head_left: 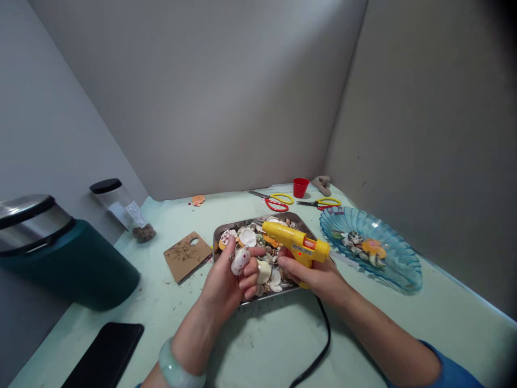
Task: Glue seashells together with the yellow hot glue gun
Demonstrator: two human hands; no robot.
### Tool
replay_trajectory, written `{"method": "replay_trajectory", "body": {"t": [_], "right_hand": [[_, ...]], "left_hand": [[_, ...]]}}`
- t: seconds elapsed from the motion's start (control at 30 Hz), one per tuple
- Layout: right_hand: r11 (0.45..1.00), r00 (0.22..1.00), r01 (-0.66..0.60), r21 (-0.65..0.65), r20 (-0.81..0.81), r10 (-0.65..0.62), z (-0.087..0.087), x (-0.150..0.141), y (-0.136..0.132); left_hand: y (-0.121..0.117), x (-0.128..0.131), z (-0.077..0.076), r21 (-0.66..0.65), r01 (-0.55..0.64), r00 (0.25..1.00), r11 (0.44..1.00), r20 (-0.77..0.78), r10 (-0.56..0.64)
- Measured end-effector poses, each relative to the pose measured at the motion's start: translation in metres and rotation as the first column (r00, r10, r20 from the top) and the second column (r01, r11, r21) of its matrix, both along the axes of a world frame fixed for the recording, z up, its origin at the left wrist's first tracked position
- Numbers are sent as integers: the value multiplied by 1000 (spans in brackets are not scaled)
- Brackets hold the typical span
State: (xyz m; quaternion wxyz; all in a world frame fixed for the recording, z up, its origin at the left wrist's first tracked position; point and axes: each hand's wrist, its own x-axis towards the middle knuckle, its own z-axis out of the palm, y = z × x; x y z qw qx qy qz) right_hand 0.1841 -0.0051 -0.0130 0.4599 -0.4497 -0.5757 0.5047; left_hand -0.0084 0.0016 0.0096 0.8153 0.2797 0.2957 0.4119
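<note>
My left hand point(230, 277) is closed around a white shell point(240, 261) with reddish specks, its index finger stretched toward the right. In my right hand point(313, 269) is a yellow hot glue gun point(294, 240), its nozzle pointing left above the tray; a black cord point(325, 345) trails from it down the table. Beneath both hands lies a metal tray point(220, 229) filled with shells, among them a white shell point(247, 237) and orange pieces. The hands and the glue gun hide part of the tray's contents. The nozzle and the held shell are apart.
On the right stands a blue scalloped glass dish point(398, 269) with shells inside. Behind the tray lie scissors point(274, 200), pliers point(319, 203) and a red cup point(300, 187). Leftward are a cardboard piece point(186, 257), a clear jar point(125, 207), a large teal bottle point(81, 264) and a black phone-like slab point(105, 355).
</note>
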Motion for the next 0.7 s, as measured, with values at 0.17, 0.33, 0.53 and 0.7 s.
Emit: {"method": "replay_trajectory", "body": {"t": [0.17, 0.33, 0.53, 0.7], "right_hand": [[1000, 1000, 12, -3, -12, -12, 0, 0, 0], [1000, 1000, 13, -16, -23, -13, -1, 0, -1], [1000, 998, 13, -22, -66, -14, -1, -1, 0], [996, 995, 81, 38, -55, -79, 1, -1, -1]], "left_hand": [[-2, 0, 1, 22, -18, 1000, 1000, -5, 18], [-3, 2, 0, 36, -34, 999, 999, -22, 34], [-3, 4, 0, 56, 21, 991, 998, -131, -13], [-5, 5, -5, 150, 113, 971, 982, -228, -77]]}}
